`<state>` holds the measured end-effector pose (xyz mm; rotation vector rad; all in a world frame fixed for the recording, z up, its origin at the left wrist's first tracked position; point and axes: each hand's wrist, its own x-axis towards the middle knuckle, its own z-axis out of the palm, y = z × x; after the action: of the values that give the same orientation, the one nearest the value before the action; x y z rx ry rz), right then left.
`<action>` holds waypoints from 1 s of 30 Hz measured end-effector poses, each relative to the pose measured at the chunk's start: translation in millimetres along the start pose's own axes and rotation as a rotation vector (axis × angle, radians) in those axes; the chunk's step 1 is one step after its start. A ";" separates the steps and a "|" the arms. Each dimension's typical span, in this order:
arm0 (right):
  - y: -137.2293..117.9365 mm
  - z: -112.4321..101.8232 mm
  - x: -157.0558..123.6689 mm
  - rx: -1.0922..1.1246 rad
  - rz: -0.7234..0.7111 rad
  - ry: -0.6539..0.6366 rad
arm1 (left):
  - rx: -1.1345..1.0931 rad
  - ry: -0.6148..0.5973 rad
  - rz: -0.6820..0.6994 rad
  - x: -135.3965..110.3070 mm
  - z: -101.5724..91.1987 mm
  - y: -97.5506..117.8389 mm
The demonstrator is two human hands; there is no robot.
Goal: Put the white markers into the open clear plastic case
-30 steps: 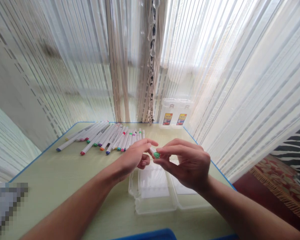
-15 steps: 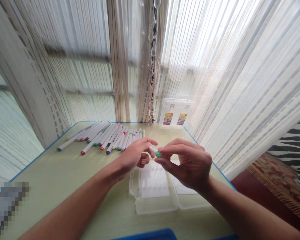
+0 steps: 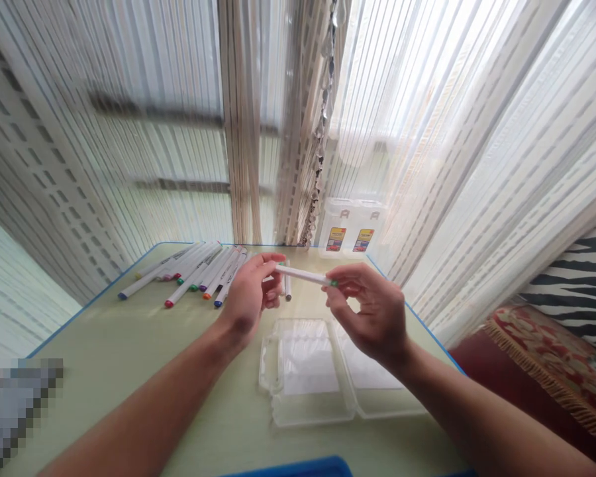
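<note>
A white marker [image 3: 305,274] with green ends is held sideways above the table, between my two hands. My left hand [image 3: 251,288] pinches its left end, and its lower fingers are curled. At the other end, the thumb and fingertips of my right hand [image 3: 370,305] grip the green tip. Below the hands lies a clear plastic case [image 3: 310,371], opened flat, with white sheets inside. Many white markers [image 3: 198,271] with coloured ends lie in a loose row to the left, partly hidden behind my left hand.
Two clear cases with yellow-and-red labels [image 3: 350,228] stand upright at the table's back edge. Behind them hang string curtains [image 3: 179,146] and a beaded strand [image 3: 319,132]. A blue object [image 3: 298,467] shows at the near edge. A patterned fringed cloth [image 3: 541,358] is at the right.
The marker has turned from pointing toward me to lying sideways, so its length now shows. My hands have moved slightly apart and up, and the view has shifted a little.
</note>
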<state>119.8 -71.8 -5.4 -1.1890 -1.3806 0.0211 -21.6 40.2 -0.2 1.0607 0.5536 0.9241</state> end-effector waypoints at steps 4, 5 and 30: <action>10.3 0.9 4.4 -0.010 0.126 -0.028 | 0.008 0.062 0.114 3.6 -3.7 -1.1; 12.2 1.0 5.2 -0.010 0.147 -0.037 | 0.019 0.070 0.137 4.2 -4.2 -1.5; 24.4 1.7 10.7 -0.008 0.247 -0.058 | 0.507 0.113 0.634 -12.0 -3.3 -2.8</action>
<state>136.4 -52.6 -13.8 -1.3686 -1.2772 0.2259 -29.4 31.0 -4.6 1.7036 0.5683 1.4465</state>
